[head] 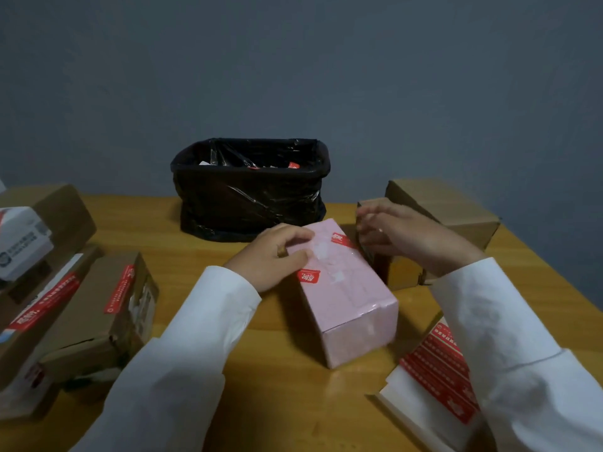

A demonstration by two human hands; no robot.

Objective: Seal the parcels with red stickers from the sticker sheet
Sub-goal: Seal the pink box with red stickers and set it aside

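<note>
A pink parcel (349, 298) lies in the middle of the wooden table (267, 370), with two red stickers (308, 276) on its top. My left hand (270, 257) grips the parcel's left upper edge, fingers curled over the top next to one sticker. My right hand (404, 238) is blurred and lies over a small brown parcel (403, 272) just right of the pink one, its fingers curled round the far left edge. The sticker sheet (434, 367), with rows of red stickers, lies at the lower right, partly hidden by my right sleeve.
A bin lined with a black bag (251, 194) stands at the back centre with scraps inside. A larger brown box (447, 207) sits at the back right. Several brown parcels with red stickers (98, 318) and a white box (21, 243) crowd the left side.
</note>
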